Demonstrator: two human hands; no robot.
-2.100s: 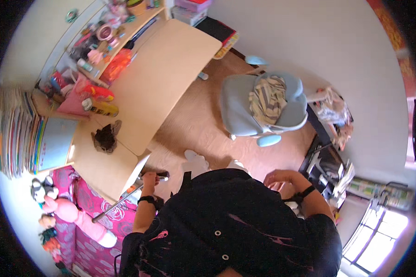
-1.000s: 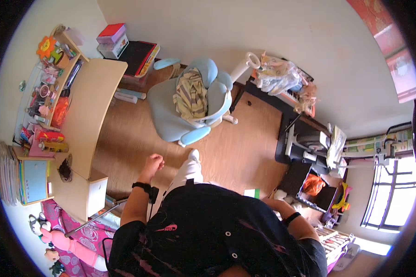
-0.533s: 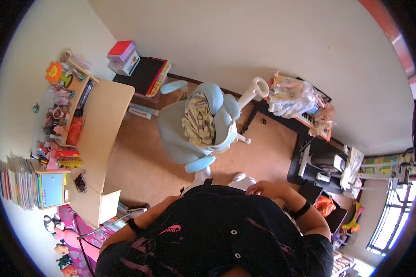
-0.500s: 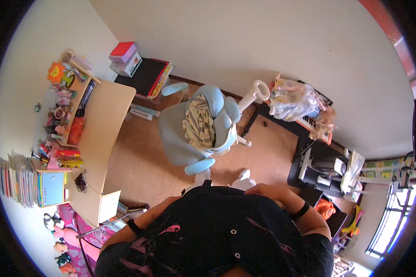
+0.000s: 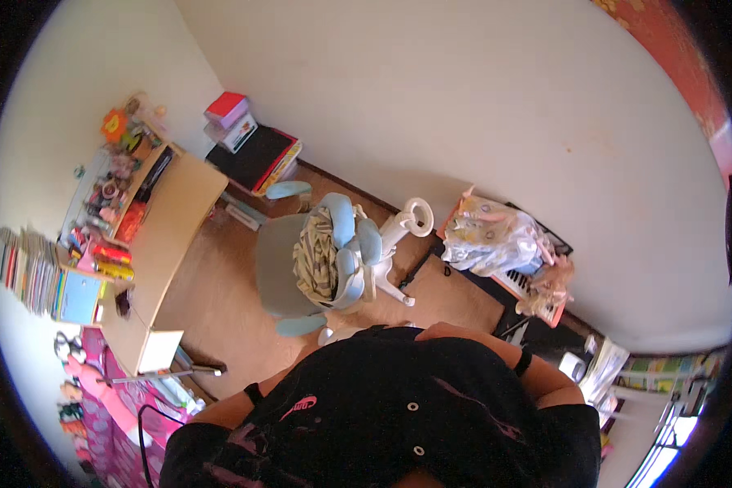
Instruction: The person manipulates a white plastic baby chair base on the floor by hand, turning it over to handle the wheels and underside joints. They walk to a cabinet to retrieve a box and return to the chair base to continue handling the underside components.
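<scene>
Chair, near, ahead of the fingers. Probably bulky, stiff; best held by backrest. Striped cloth on it: likely soft, light; pinch a fold. Left hand, right hand: fingers hidden by shirt, curled or spread, cannot tell.

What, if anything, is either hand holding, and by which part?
It cannot be told: the black shirt hides most of the left hand and the right hand.
</scene>
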